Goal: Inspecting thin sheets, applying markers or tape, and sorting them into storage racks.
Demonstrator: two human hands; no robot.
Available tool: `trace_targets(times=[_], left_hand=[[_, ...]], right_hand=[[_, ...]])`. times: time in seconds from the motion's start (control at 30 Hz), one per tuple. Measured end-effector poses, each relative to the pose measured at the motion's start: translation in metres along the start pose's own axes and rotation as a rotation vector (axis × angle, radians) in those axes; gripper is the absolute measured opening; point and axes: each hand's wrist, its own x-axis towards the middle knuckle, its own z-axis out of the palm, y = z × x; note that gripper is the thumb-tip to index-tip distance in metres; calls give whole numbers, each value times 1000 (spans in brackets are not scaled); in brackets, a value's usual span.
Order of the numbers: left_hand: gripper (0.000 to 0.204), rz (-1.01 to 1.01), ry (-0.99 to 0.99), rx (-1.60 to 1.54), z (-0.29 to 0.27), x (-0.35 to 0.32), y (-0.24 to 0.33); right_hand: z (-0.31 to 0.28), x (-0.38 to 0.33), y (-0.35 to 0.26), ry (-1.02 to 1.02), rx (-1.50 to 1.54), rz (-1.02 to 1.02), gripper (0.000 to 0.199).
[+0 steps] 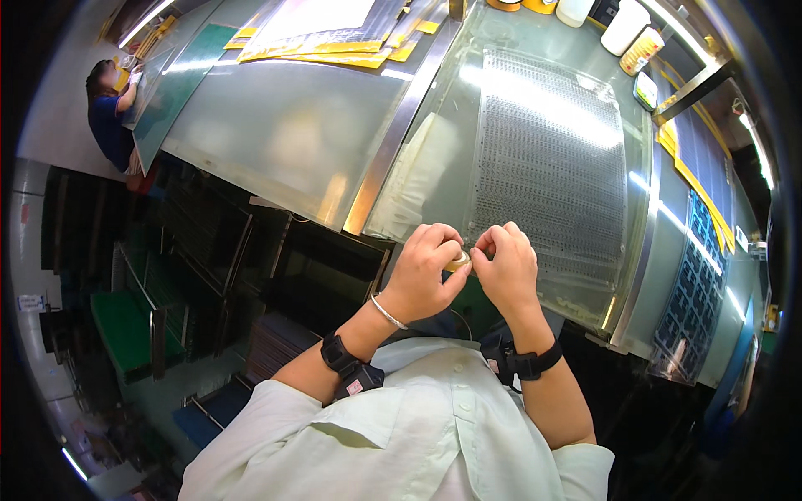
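Observation:
My left hand [420, 271] is closed around a small roll of tape [457, 263], pale yellowish and ring-shaped, mostly covered by the fingers. Right beside it, my right hand [508, 267] makes a pinch, its thumb and forefinger at the roll's edge. Whatever lies between those fingertips is too small to make out. Both hands hover over the near edge of a glass-like worktop [451, 92]. Beyond them a dark sheet with dense rows of fine marks [551, 167] lies flat under a bright reflection. Left of the sheet rests a crumpled whitish glove or cloth [422, 167].
Bottles [625, 27] and a yellow can [642, 52] stand at the back right. Yellow-edged sheets [326, 33] lie on the left table, and a dark patterned panel [692, 284] at the right. A metal strip [401, 129] divides the tops. Another person [109, 117] works far left.

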Motion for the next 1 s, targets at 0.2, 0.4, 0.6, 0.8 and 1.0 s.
trace_targets(times=[0.2,0.4,0.6,0.8,1.0], left_hand=[[11,-27,-178,-214,-12,5,-11],[10,-144,-268,-513,-31,2,-4],[18,-446,-309,-1160,-20,-9,11],[14,-416,-387,-1208,2,-10,23],[17,-419,-415,-960,5,0,37]], right_hand=[[-1,7,-3,-83,-29,90,12],[-6,-1,-5,-13,-54,9,8],[-51,-36,7,-1,633,114,15],[-71,-55,13,-212,1037,320,31],[-70,-60,21,-162,1058,390,9]])
